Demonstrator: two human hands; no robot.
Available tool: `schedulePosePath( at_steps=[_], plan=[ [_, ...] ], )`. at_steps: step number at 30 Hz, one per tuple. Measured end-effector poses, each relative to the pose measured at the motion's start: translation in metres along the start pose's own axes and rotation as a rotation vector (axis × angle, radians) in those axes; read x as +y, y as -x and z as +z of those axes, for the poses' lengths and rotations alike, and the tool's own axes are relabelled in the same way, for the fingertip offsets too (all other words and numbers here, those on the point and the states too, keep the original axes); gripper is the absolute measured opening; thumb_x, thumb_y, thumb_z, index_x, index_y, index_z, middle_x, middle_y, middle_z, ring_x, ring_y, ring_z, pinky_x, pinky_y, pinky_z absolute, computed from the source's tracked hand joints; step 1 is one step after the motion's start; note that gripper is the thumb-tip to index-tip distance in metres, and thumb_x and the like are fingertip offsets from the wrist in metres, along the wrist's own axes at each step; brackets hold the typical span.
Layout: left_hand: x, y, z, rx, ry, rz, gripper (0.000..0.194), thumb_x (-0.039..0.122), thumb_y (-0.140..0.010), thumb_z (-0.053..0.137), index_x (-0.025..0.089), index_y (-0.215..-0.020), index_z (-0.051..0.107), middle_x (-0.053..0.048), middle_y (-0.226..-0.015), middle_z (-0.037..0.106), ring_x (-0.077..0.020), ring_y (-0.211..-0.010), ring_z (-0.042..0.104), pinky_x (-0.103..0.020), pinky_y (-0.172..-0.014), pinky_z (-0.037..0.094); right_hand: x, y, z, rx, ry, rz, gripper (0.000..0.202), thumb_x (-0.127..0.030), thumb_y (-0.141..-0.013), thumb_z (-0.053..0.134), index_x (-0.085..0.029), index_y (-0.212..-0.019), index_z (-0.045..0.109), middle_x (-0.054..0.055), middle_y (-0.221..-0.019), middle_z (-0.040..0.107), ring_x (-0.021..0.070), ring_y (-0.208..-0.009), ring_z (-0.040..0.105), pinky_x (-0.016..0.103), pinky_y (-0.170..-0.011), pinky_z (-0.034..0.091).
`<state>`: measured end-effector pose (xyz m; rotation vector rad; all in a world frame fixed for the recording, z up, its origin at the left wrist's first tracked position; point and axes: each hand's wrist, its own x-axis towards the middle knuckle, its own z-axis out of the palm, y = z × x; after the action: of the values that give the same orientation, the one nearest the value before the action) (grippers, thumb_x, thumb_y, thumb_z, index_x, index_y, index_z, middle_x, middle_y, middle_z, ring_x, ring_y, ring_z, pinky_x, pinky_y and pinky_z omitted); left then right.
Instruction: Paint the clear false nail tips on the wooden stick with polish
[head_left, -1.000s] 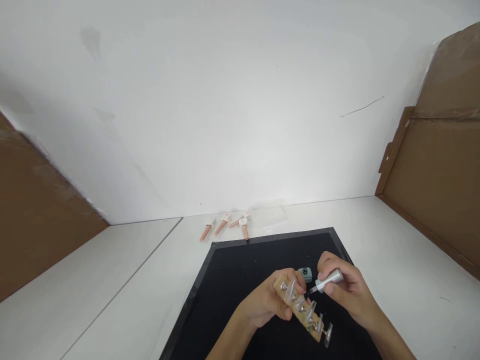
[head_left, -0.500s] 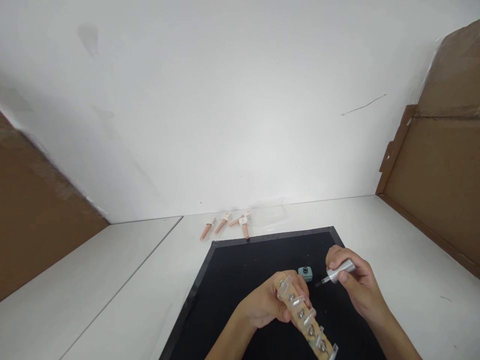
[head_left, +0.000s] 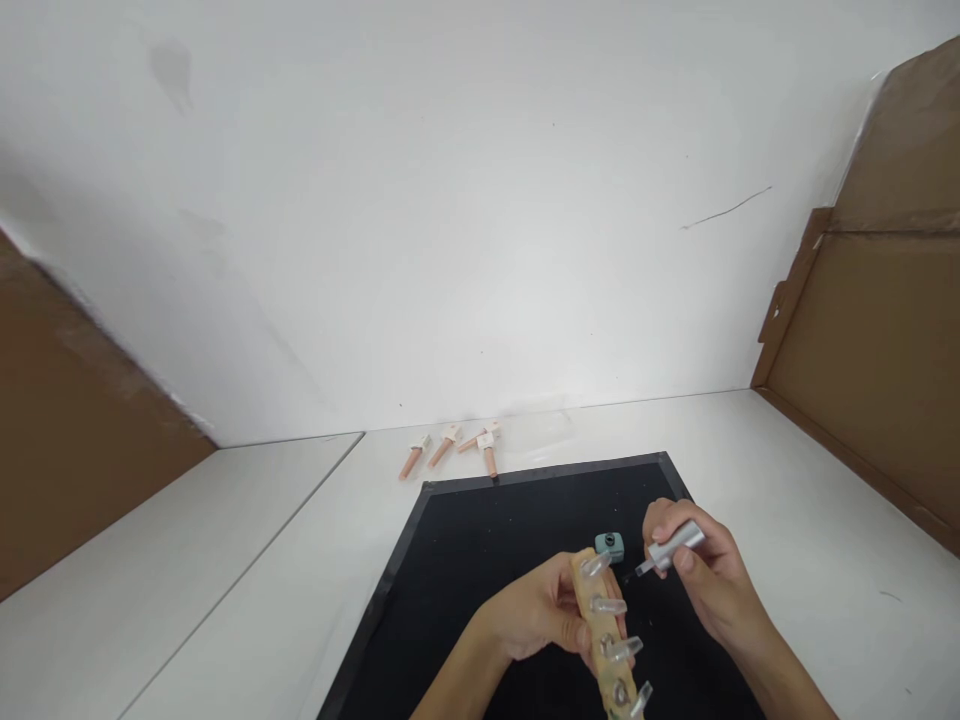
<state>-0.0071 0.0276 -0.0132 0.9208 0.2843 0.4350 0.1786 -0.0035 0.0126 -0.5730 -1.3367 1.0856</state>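
My left hand [head_left: 544,612] is closed around a light wooden strip [head_left: 606,628] that carries several clear nail-shaped tips on metal mounts. The strip runs down toward the bottom edge of the view. In my right hand [head_left: 709,575] is a silver-handled brush [head_left: 677,545], pinched between thumb and fingers. Its dark tip points down and left, close to the strip's right side, apparently without touching it. Just beyond the strip's upper end, a small teal bottle [head_left: 610,547] with a dark open top stands on the black mat [head_left: 517,530].
Several pink tubes with white caps [head_left: 489,455] lie on the white table [head_left: 285,560] past the mat's far edge. A white wall [head_left: 480,220] rises behind. Brown cardboard panels [head_left: 877,340] stand on the left and right.
The wooden strip has turned more upright in my left hand and shifted slightly. My right hand has moved a little left with the brush, bringing its tip nearer the strip.
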Motion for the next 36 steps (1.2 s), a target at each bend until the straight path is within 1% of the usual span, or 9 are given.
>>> schedulePosePath(
  at_steps=[3,5,9,15,26,36],
  plan=[
    [0.000,-0.001,0.000,0.002,-0.051,-0.041,0.039,0.031,-0.046,0.083,0.009,-0.075,0.067,-0.003,-0.067,0.066,-0.0110,-0.057,0.060,-0.019,-0.050,0.046,0.000,0.000,0.000,0.003,0.039,-0.007,0.024,-0.045,-0.081,0.061,-0.021,-0.079,0.062,-0.001,-0.067,0.045,0.0122,-0.055,0.038,0.023,-0.049,0.033],
    [0.000,-0.002,0.001,0.002,-0.081,-0.040,0.038,0.031,-0.046,0.083,0.010,-0.073,0.066,-0.002,-0.066,0.065,-0.0094,-0.054,0.057,-0.020,-0.051,0.046,-0.001,0.001,0.001,-0.005,0.067,-0.011,0.023,-0.044,-0.081,0.061,-0.021,-0.079,0.062,0.000,-0.068,0.046,0.0128,-0.056,0.040,0.024,-0.050,0.035],
    [0.002,-0.005,0.003,0.006,-0.125,-0.047,0.037,0.032,-0.046,0.083,0.010,-0.071,0.065,-0.001,-0.064,0.063,-0.0089,-0.055,0.055,-0.022,-0.055,0.046,-0.005,0.000,0.004,-0.056,0.074,-0.016,0.021,-0.044,-0.081,0.061,-0.023,-0.081,0.063,0.000,-0.067,0.048,0.0138,-0.058,0.042,0.024,-0.051,0.035],
    [0.002,-0.006,0.004,0.009,-0.151,-0.050,0.039,0.033,-0.046,0.083,0.011,-0.071,0.063,0.001,-0.061,0.060,-0.0076,-0.053,0.051,-0.021,-0.054,0.043,-0.007,-0.001,0.006,-0.095,0.093,-0.024,0.021,-0.045,-0.081,0.061,-0.024,-0.082,0.064,-0.001,-0.066,0.049,0.0140,-0.058,0.045,0.025,-0.052,0.035],
    [0.001,-0.007,0.003,0.019,-0.144,-0.063,0.041,0.034,-0.044,0.083,0.011,-0.070,0.061,0.001,-0.061,0.059,-0.0077,-0.053,0.050,-0.021,-0.051,0.040,-0.011,-0.003,0.007,-0.106,0.199,-0.054,0.021,-0.043,-0.084,0.058,-0.023,-0.078,0.063,0.000,-0.065,0.049,0.0147,-0.058,0.047,0.025,-0.052,0.037],
    [0.003,-0.006,0.003,0.003,-0.170,-0.066,0.039,0.034,-0.045,0.083,0.013,-0.070,0.060,0.002,-0.061,0.060,-0.0080,-0.054,0.052,-0.021,-0.052,0.041,-0.009,-0.002,0.005,-0.115,0.197,-0.059,0.018,-0.039,-0.085,0.057,-0.023,-0.079,0.062,0.000,-0.067,0.050,0.0142,-0.058,0.048,0.025,-0.053,0.038]
  ],
)
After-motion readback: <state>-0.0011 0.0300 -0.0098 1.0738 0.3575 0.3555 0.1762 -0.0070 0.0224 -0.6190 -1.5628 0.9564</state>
